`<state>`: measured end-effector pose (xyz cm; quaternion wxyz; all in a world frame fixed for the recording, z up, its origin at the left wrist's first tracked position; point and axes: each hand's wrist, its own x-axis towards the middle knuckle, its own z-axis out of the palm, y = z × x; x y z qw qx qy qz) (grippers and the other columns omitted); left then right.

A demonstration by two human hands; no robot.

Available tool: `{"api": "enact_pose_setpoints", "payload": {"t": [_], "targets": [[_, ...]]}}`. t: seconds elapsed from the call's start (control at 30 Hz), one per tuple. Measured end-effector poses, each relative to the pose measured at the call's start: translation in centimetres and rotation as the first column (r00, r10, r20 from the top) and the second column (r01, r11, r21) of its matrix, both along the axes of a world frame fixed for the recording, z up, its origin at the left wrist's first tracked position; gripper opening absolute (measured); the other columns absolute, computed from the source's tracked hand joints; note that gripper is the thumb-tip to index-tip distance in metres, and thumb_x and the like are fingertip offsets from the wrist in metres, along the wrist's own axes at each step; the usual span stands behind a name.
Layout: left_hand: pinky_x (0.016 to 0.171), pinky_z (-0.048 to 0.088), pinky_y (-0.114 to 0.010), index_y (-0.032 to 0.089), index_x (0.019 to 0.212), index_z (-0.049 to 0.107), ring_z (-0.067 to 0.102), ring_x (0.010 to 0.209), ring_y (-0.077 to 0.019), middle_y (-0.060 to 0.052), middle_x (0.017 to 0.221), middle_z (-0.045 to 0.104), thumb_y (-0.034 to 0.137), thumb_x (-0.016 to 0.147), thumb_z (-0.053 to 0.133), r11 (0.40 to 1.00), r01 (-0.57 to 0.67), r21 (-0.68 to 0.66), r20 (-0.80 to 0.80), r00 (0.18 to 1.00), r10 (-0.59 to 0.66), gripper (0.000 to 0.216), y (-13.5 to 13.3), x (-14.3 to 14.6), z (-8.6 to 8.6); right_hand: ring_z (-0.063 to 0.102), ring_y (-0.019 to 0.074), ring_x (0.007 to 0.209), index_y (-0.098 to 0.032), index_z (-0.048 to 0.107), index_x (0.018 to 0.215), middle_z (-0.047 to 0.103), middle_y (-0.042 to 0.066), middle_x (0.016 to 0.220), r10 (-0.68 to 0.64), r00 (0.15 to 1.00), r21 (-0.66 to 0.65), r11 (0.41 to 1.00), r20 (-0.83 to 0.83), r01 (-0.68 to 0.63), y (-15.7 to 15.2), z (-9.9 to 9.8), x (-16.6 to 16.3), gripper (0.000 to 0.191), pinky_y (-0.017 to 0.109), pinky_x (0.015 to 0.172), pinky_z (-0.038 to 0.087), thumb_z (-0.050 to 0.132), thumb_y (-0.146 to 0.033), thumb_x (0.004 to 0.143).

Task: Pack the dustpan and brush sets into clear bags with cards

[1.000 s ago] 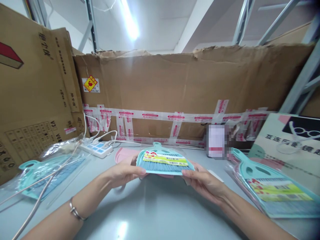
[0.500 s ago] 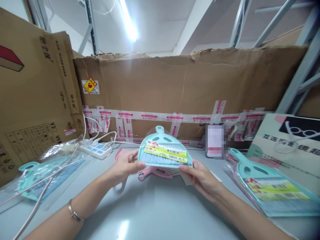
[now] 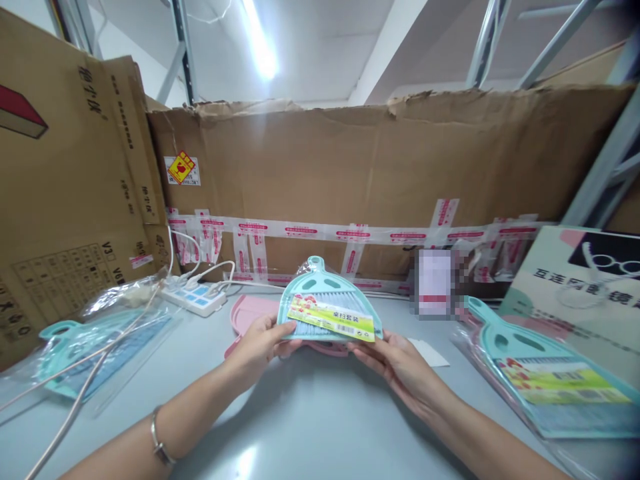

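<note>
A mint-green dustpan and brush set (image 3: 327,287) is held upright in the middle, above the table. Its blue bristles show around a yellow-green label, and some clear plastic glints near its handle. My left hand (image 3: 267,343) grips the lower left corner, thumb on the front. At the lower right corner, my right hand (image 3: 390,357) is closed on the edge, with its fingers underneath. Behind the set lies a pink dustpan (image 3: 247,312) on the table, partly hidden by it and my left hand.
Bagged mint-green sets lie at the left (image 3: 100,350) and right (image 3: 555,373). Cables cross the left one. A power strip (image 3: 197,299), a phone-like screen (image 3: 434,281) and a white paper (image 3: 431,353) are on the table (image 3: 310,420). Cardboard (image 3: 300,167) walls the back.
The set has tilted to face me more and dropped slightly at its lower edge. My left hand has shifted right along with it, showing more of the pink dustpan.
</note>
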<state>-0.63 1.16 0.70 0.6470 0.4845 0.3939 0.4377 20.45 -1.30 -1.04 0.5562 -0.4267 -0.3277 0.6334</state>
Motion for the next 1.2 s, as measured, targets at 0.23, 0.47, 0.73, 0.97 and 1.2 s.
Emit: {"api": "enact_pose_setpoints", "payload": {"t": [0.23,0.47,0.73,0.97,1.2], "targets": [[0.06,0.045,-0.02,0.01,0.076,0.064,0.057,0.063,-0.011,-0.005,0.071,0.065,0.037,0.068,0.064,1.0,-0.009,0.006,-0.043,0.999,0.01,0.028,0.8,-0.5,-0.9,0.055,0.0171,0.101,-0.017,0.055,0.106,0.061,0.006,0.108,0.244,0.97,0.131,0.962,-0.005,-0.241,-1.0,1.5,0.0,0.039,0.029,0.092,0.043,0.066,-0.018,0.068],[0.057,0.047,-0.021,0.011,0.073,0.059,0.061,0.057,-0.0112,-0.005,0.064,0.067,0.046,0.063,0.066,0.999,-0.034,-0.022,-0.231,0.973,0.028,0.037,0.4,-0.1,-0.8,0.063,0.0152,0.08,-0.013,0.059,0.092,0.067,0.006,0.091,0.06,0.993,-0.004,0.998,0.097,-0.06,0.0,0.3,0.3,0.03,0.021,0.07,0.053,0.069,-0.026,0.066],[0.045,0.041,-0.02,0.014,0.062,0.05,0.059,0.046,-0.0116,-0.003,0.053,0.065,0.051,0.064,0.062,1.0,-0.015,0.018,-0.335,0.942,0.02,0.039,0.3,0.2,-0.7,0.061,0.0103,0.051,-0.014,0.059,0.083,0.067,0.003,0.064,0.0,0.988,-0.13,0.991,0.153,0.021,0.4,-0.3,0.8,0.028,0.02,0.052,0.052,0.069,-0.033,0.065],[0.036,0.031,-0.017,0.014,0.054,0.049,0.047,0.031,-0.0069,0.0,0.04,0.058,0.055,0.067,0.055,0.993,-0.088,0.077,-0.343,0.933,0.109,0.043,0.8,-0.5,-0.8,0.064,0.0138,0.079,-0.014,0.058,0.093,0.067,0.006,0.089,0.271,0.96,-0.019,0.963,0.066,-0.27,-0.2,0.9,1.1,0.029,0.022,0.072,0.053,0.068,-0.021,0.067],[0.038,0.033,-0.018,0.014,0.055,0.051,0.05,0.034,-0.0087,0.0,0.042,0.057,0.055,0.065,0.057,0.989,-0.006,0.15,-0.428,0.901,0.071,0.042,0.8,-0.3,-0.6,0.063,0.0095,0.056,-0.01,0.06,0.07,0.068,0.006,0.065,0.118,0.99,-0.133,0.985,0.081,-0.106,0.5,0.0,1.2,0.013,0.016,0.055,0.052,0.068,-0.021,0.068]]}}
